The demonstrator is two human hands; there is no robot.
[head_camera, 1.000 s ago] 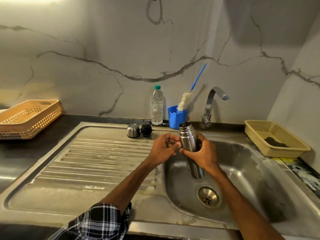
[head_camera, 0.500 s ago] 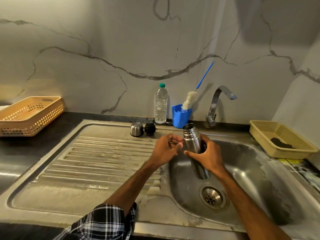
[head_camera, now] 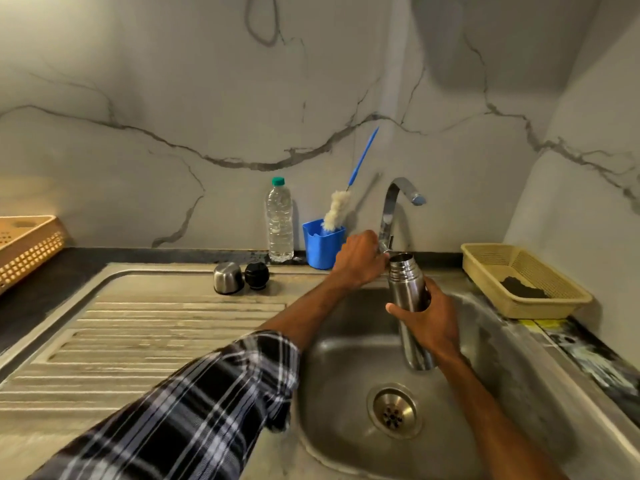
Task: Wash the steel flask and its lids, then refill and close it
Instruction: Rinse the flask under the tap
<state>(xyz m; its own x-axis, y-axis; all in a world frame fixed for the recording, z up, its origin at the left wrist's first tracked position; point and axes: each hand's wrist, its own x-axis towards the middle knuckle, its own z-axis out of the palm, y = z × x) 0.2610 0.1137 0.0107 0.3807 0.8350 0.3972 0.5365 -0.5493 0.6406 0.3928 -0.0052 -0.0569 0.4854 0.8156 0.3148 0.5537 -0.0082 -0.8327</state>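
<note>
Because the flask point(head_camera: 407, 289) must catch water over the sink point(head_camera: 346, 358), the right hand point(head_camera: 433, 323) wraps its mid-body and holds it upright, mouth open, above the basin beside the tap point(head_camera: 393, 202). The left hand point(head_camera: 358, 259) curls round the tap lever point(head_camera: 386, 242), presumably to start flow. Count: one flask; two lids, one steel lid point(head_camera: 227, 277) and one black stopper point(head_camera: 257, 276), parked side by side on the surface point(head_camera: 138, 323).

The cylindrical stainless steel flask point(head_camera: 405, 289), uncapped, is nearly upright, gripped mid-body by the right hand point(head_camera: 429, 323). At its nine o'clock, the domed steel lid point(head_camera: 227, 277) and round black stopper point(head_camera: 257, 276) sit side by side.
</note>
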